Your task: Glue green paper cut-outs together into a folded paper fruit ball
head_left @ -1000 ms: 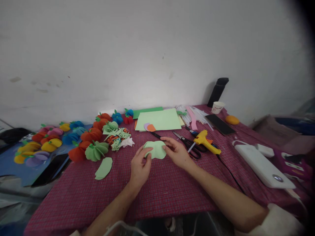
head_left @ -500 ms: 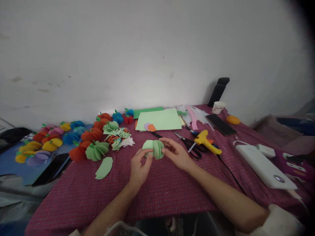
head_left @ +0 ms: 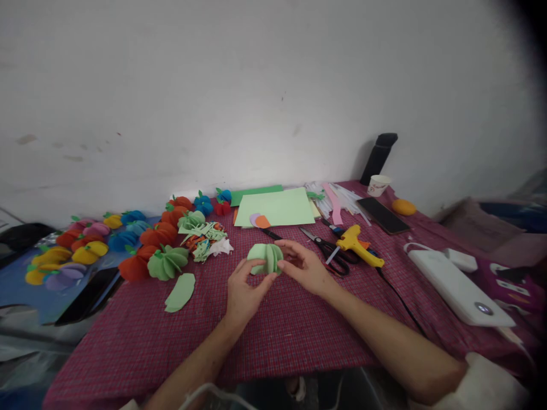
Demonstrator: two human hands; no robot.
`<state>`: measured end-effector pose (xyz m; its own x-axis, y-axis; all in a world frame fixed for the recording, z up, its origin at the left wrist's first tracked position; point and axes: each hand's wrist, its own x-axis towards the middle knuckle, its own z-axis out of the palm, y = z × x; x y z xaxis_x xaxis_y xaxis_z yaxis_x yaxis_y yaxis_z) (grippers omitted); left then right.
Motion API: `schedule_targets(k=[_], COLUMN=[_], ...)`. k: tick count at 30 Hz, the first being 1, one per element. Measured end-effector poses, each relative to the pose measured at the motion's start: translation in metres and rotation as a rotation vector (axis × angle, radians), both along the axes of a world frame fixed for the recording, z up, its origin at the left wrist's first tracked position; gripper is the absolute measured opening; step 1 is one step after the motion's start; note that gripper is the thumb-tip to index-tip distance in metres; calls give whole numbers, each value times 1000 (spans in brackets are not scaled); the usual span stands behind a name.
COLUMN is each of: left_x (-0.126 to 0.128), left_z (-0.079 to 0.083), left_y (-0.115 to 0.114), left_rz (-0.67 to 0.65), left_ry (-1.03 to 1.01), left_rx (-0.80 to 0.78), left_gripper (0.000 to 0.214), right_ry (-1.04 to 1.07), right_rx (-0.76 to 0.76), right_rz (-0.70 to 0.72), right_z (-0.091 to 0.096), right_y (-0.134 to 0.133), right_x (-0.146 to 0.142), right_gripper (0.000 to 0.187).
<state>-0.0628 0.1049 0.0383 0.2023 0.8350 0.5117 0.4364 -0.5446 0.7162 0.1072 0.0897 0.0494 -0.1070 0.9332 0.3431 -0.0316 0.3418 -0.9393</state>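
Note:
A light green folded-paper ball point(head_left: 265, 254), its leaves fanned out on the right side, is held between both hands above the checked cloth. My left hand point(head_left: 245, 287) grips its left and lower part between thumb and fingers. At its right edge, the fingers and thumb of my right hand point(head_left: 305, 267) are closed on the paper leaves. Cut light green paper pieces point(head_left: 180, 293) lie on the cloth to the left. A finished green paper pumpkin point(head_left: 168, 262) sits beyond them.
Black scissors point(head_left: 327, 250) and a yellow glue gun point(head_left: 356, 246) lie right of my hands. Behind are light green sheets point(head_left: 276, 208), paper scraps point(head_left: 207, 240) and a phone point(head_left: 383, 215). A white power bank point(head_left: 461, 287) rests at right. Several colourful paper pumpkins point(head_left: 160, 234) crowd the left.
My left thumb has moved right and up along the bottom of the paper ball, towards the right hand. The right hand stays at the leaves; the view has shifted slightly.

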Motion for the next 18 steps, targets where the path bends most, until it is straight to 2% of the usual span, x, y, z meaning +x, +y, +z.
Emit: schedule_targets(k=[8, 13, 18], left_x=[-2, -3, -3], left_z=[4, 2, -1], left_y=[-1, -1, -1], left_rz=[-48, -105, -10], left_ry=[-14, -60, -18], left_rx=[-36, -68, -107], left_gripper=[16, 18, 24], right_ry=[19, 28, -1], right_rx=[19, 12, 10], right_rz=[-2, -1, -10], right_z=[-1, -2, -1], right_y=[2, 2, 2], right_x=[1, 2, 3], right_gripper=[34, 36, 35])
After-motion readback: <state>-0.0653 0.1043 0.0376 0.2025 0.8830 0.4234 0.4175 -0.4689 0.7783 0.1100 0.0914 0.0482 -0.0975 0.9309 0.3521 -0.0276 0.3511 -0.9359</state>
